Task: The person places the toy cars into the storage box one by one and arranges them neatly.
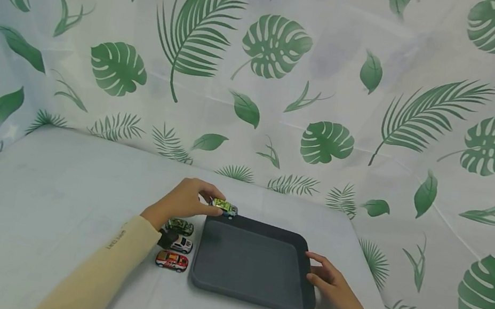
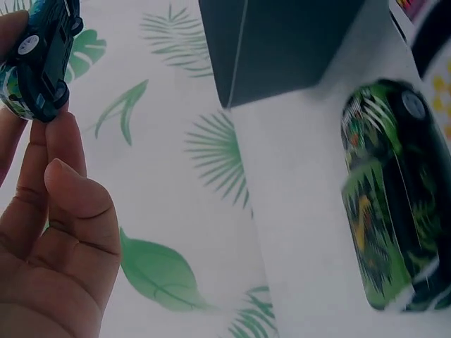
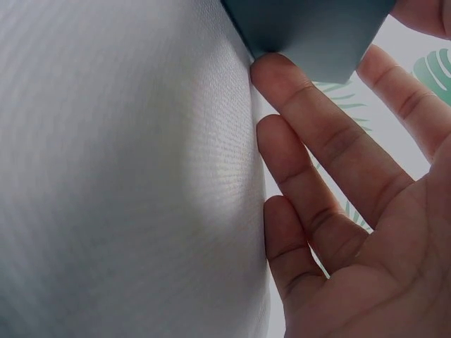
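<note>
My left hand pinches a green-and-blue toy car over the far left corner of a dark grey tray. In the left wrist view the held car is tilted, its wheels and underside showing. My right hand rests at the tray's right wall, fingers extended. In the right wrist view its fingertips are at the foot of the tray's outer wall. The tray's visible floor is bare.
Left of the tray stand a green-patterned toy car, a white toy car and a red toy car, under my left forearm's reach. They rest on a white cloth-covered table. A leaf-print curtain hangs behind.
</note>
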A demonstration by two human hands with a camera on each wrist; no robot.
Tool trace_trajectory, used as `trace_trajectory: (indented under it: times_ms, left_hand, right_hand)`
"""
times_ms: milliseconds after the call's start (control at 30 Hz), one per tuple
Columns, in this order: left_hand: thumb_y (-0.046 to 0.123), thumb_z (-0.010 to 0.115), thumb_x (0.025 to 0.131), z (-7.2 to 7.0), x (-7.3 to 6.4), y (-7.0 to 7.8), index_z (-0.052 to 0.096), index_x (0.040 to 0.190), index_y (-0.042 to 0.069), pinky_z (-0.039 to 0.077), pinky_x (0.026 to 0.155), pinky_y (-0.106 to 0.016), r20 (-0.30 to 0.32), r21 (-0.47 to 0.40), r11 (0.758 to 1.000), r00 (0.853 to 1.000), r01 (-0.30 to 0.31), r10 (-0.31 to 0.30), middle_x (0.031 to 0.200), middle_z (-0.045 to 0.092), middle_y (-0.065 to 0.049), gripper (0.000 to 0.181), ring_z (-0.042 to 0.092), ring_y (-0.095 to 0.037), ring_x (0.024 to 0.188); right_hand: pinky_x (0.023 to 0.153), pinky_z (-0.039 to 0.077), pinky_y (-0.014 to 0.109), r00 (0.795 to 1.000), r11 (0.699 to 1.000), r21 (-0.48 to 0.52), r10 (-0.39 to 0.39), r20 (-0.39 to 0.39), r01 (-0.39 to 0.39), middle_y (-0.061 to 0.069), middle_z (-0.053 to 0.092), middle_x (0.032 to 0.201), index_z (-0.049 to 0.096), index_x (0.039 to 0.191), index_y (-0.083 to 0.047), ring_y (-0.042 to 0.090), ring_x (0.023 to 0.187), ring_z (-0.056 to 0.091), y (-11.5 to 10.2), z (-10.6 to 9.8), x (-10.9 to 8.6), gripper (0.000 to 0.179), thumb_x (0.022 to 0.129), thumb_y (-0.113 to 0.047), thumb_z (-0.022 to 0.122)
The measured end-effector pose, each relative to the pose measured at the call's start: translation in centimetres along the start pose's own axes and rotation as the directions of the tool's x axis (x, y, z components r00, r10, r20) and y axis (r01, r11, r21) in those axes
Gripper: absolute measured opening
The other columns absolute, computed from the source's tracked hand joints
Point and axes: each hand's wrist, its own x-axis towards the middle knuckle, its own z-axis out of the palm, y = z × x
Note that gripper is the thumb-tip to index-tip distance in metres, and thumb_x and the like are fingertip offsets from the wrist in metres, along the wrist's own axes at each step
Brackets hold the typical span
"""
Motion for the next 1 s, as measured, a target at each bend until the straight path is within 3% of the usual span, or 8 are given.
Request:
trace_trajectory:
  times_ms: [633, 1000]
  left_hand:
    - [0.025, 0.087, 0.095, 2.4, 2.4, 2.8, 0.082, 0.125, 0.012, 0.059, 0.097, -0.043, 0.039, -0.068, 0.997, 0.999, -0.028, 0.031, 0.115, 0.079, 0.000, 0.033, 0.072, -0.020, 0.106]
    - [0.023, 0.089, 0.094, 5.7, 3.5, 3.8, 0.083, 0.122, 0.013, 0.060, 0.092, -0.038, 0.020, -0.068, 0.997, 0.999, -0.032, 0.033, 0.112, 0.079, -0.001, 0.030, 0.071, -0.016, 0.099]
  right_hand:
    - [0.104, 0.053, 0.059, 1.000, 1.000, -0.005, -0.011, -0.003, 0.011, 0.033, 0.059, 0.147, 0.046, 0.160, -0.003, 0.047, 0.131, 0.062, -0.2, 0.1, -0.2, 0.058, 0.108, -0.018, 0.067]
    - [0.105, 0.052, 0.063, 1.000, 1.000, -0.027, -0.006, -0.007, 0.006, 0.034, 0.059, 0.147, 0.046, 0.160, -0.004, 0.048, 0.130, 0.063, -0.4, 0.2, -0.2, 0.058, 0.108, -0.019, 0.067]
